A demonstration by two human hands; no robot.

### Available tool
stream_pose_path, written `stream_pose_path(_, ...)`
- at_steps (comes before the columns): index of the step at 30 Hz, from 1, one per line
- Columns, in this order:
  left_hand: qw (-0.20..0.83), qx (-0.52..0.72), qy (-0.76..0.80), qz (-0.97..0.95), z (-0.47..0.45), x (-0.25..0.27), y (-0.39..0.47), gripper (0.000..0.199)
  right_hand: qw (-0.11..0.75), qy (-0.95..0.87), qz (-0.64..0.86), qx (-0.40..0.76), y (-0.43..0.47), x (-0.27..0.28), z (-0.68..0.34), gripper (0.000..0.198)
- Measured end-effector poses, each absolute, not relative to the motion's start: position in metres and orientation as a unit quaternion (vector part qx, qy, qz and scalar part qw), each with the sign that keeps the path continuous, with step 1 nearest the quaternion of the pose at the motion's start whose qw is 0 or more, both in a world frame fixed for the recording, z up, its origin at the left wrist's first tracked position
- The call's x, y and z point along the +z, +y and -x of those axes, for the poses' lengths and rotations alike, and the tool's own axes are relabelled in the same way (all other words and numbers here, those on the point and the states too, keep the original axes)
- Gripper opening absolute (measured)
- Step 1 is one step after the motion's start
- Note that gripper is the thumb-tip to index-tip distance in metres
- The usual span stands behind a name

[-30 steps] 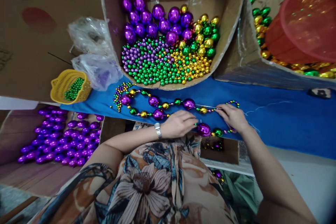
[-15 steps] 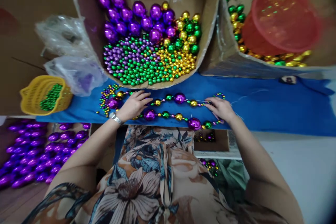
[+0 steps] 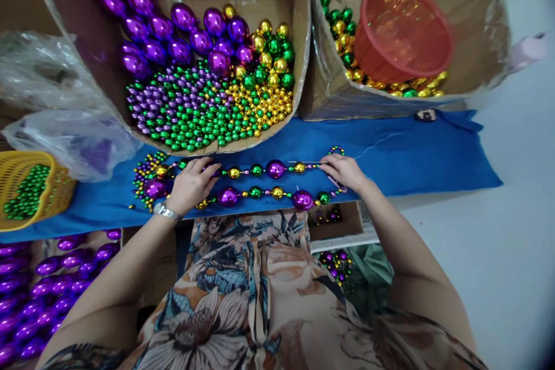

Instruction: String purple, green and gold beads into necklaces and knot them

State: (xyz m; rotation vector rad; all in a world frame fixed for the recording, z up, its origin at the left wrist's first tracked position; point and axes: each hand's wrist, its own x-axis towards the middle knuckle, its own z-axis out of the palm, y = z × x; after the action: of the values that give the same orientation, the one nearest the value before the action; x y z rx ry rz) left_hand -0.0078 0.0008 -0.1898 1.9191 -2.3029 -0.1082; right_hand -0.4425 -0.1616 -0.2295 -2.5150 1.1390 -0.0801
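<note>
A long strand of purple, gold and green beads (image 3: 275, 169) lies in two rows along the blue cloth (image 3: 416, 156). My left hand (image 3: 193, 182), with a watch on its wrist, is at the left part of the upper row, its curled fingers closed over the beads there. At the right end, my right hand (image 3: 344, 171) pinches a thin needle (image 3: 303, 162) that points left, just above the upper row. Small beads curve round near that hand's fingertips. Thread (image 3: 381, 140) trails over the cloth beyond it. A pile of small loose beads (image 3: 145, 176) lies left of my left hand.
A cardboard box (image 3: 299, 69) of sorted beads stands directly behind the strand. Another box (image 3: 321, 98) to its right holds beads and a red tub (image 3: 405, 34). A yellow basket (image 3: 65, 191) of green beads and a plastic bag (image 3: 87, 139) are at left. Large purple beads (image 3: 47, 286) lie below.
The view has shifted, so most things appear further left. My right hand stays at the strand's right end, and the needle shows more clearly. My left fingers look more curled over the beads.
</note>
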Motion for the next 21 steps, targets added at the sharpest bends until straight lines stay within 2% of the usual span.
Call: stream_pose_path(21, 0.043, 0.028, -0.714, -0.698, 0.019, -0.195, 0.003, 0.043, 0.150, 0.376, 0.914, -0.031, -0.151, -0.240, 0.449, 0.037)
